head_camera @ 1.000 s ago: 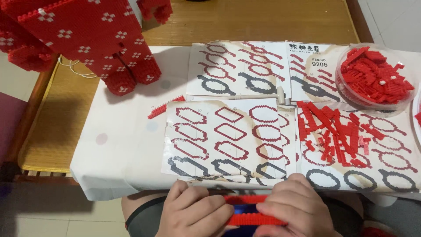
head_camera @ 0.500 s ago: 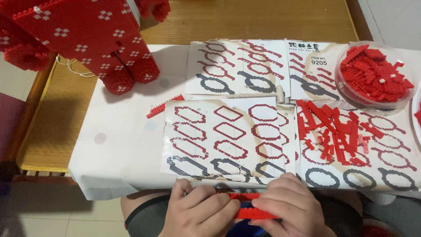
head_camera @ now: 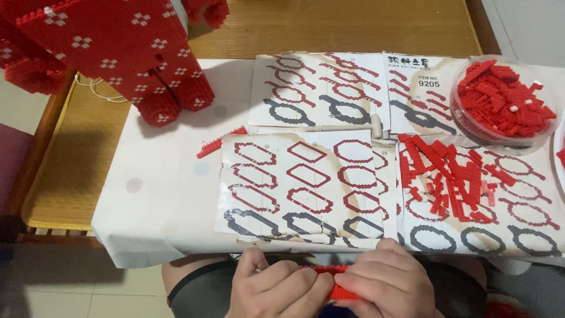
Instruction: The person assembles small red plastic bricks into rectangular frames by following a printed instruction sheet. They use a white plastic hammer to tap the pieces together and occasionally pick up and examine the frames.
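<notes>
Far left, top: big red brick-built model w/ white flower-dot pattern (head_camera: 118, 50), standing partly on the wooden slatted bench (head_camera: 76, 171) and partly on the white cloth-covered table (head_camera: 159, 194). Looks largely built, though its upper part runs out of frame, so can't tell how complete.

Just right of it: short loose strip of red bricks (head_camera: 220, 142) on the cloth, touching the edge of the near paper instruction sheets printed w/ red and black octagon outlines (head_camera: 306, 188). More such sheets lie behind, w/ a small white plastic hammer-shaped tool (head_camera: 353, 126) across them.

Bottom centre, below table edge, over the lap: left hand (head_camera: 276, 291) and right hand (head_camera: 388, 282), both curled and gripping one thin strip of red bricks (head_camera: 335, 282) between them, fingers pressed on it. Most of the strip is hidden by the fingers; length and shape can't be told. Judging by that, one ring layer is under assembly, not finished.

Right: scattered pile of loose red brick pieces (head_camera: 453, 176) on the sheets, near the hands' side. Far right: clear round plastic tub full of red bricks (head_camera: 503, 100). Lots of stock unused, so I'd judge plenty of layers left.
</notes>
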